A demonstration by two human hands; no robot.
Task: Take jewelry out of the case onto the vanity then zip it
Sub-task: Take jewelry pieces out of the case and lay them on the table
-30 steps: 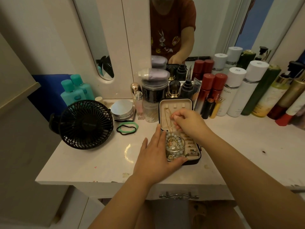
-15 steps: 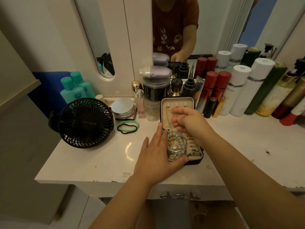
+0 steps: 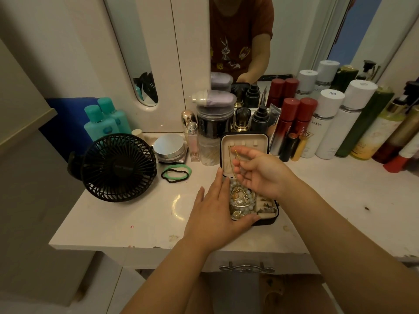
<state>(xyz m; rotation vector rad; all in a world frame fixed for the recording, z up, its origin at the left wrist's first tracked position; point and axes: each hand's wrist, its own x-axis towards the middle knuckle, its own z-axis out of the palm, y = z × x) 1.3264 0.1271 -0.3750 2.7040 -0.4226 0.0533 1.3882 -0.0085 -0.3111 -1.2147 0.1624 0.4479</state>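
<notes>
Two bare hands work at a small black zip-round jewelry case (image 3: 271, 219) with a cream padded lining, standing open near the middle of the glossy pale bench (image 3: 136, 214). The left hand (image 3: 213, 214) lies flat, fingers spread, against the case's left wall, thumb along its front edge. The right hand (image 3: 260, 173) hovers over the upright lid, its fingers pinched shut on a thin gold chain (image 3: 233, 164) that hangs down into the tray. There it meets a heap of pale round beads (image 3: 248, 201) and gold pieces. A round black ribbed fan (image 3: 118, 167) and looped green and black hair ties (image 3: 175, 174) sit to the left. Smooth bare bench lies in front of the fan and right of the case.
</notes>
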